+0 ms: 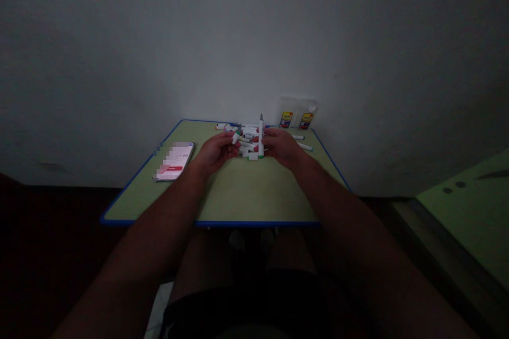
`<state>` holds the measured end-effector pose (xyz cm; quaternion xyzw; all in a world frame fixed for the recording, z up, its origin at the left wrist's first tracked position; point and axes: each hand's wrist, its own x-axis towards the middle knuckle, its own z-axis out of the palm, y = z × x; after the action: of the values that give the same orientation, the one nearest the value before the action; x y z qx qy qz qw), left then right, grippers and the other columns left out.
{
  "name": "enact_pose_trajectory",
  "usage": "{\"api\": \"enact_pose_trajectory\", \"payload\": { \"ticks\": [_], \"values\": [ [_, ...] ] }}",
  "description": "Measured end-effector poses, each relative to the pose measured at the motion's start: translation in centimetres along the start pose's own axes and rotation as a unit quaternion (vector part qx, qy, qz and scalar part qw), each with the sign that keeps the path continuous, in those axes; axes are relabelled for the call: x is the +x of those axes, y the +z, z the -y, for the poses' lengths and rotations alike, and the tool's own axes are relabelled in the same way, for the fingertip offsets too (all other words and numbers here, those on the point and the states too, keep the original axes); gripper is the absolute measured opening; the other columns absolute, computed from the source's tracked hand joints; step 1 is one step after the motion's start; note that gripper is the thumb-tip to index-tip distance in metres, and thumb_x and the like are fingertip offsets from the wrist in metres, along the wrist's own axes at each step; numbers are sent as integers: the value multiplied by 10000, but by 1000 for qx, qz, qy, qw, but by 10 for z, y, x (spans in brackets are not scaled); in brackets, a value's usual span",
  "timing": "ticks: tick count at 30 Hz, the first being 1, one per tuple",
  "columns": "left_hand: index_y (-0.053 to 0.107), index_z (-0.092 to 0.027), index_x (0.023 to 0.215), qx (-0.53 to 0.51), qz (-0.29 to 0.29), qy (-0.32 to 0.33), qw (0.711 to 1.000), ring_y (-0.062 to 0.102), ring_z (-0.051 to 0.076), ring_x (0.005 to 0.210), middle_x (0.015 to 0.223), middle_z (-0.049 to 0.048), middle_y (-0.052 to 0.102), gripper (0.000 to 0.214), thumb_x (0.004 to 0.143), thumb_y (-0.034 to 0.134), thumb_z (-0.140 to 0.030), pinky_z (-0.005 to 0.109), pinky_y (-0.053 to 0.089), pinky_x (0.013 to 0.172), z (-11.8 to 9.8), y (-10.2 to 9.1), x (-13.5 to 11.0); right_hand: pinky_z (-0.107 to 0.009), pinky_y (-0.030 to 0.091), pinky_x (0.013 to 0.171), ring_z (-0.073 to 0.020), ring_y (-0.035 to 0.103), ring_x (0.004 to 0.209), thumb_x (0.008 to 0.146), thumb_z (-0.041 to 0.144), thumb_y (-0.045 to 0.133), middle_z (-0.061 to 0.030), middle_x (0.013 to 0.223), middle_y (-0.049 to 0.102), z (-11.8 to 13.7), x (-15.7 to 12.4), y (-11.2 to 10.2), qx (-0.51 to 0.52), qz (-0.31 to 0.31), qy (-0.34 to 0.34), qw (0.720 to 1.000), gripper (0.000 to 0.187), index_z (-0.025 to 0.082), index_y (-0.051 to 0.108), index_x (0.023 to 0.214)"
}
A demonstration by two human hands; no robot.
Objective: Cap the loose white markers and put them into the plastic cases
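My right hand (280,145) is closed around a white marker (261,140), held upright with its dark tip bare at the top and a green band at its lower end. Between the fingers of my left hand (217,151) is a marker cap (236,136), white with a green end. Just below and between the hands, a loose white cap with green (252,158) lies on the table. Behind the hands, several white markers (249,130) lie in a loose heap, partly hidden by my fingers.
The small table (254,196) has a blue edge and stands against a grey wall. A phone (175,161) with a lit screen lies at the left. Two clear plastic cases (287,112) with yellow labels stand at the back right. Markers (305,146) extend beyond my right hand.
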<state>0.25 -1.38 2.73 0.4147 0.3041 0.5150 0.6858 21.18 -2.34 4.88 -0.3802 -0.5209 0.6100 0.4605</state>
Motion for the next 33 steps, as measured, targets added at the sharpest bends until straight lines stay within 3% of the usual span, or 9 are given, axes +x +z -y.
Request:
{"api": "enact_pose_trajectory", "payload": {
  "ticks": [5,12,17,21,27,33],
  "values": [
    [683,-145,1149,-46,-4,-3,999,587,81,512,702,10,672,353,815,580,-101,184,508,500,0,-3,3,-315,602,622,-163,692,712,698,104,681,-64,934,707,-8,-8,7,28,26,4,999,349,167,618,1035],
    [664,-162,1017,-29,-23,-21,999,603,98,504,637,-10,642,260,776,601,-86,196,518,487,5,-7,3,-385,624,583,-239,726,735,629,77,683,-28,811,677,-24,-21,11,10,59,87,994,464,184,523,1051],
    [626,-154,937,-16,-27,-49,998,578,94,467,655,28,678,230,750,583,-27,190,507,476,9,-6,3,-394,626,585,-233,724,713,679,98,640,-28,784,674,-26,-26,9,3,74,122,990,370,191,509,1013],
    [610,-144,880,-35,-48,-60,996,633,110,514,700,58,705,223,742,563,25,195,540,511,9,-4,1,-385,629,580,-219,712,701,688,106,665,-38,804,683,-19,-23,6,-20,85,119,989,316,186,530,962],
    [653,-129,943,-49,-58,-56,996,667,124,525,728,55,720,206,798,563,-13,213,583,530,7,-6,0,-300,590,530,-167,659,646,739,185,726,-49,796,677,-6,-10,-4,-59,84,70,992,205,167,585,888],
    [650,-112,913,-60,-57,-61,995,700,147,572,742,69,728,150,808,574,-38,223,605,552,7,-5,0,-266,560,520,-117,584,566,769,288,757,-20,730,633,-12,0,-13,-36,77,49,995,206,157,607,822]
  ]
}}
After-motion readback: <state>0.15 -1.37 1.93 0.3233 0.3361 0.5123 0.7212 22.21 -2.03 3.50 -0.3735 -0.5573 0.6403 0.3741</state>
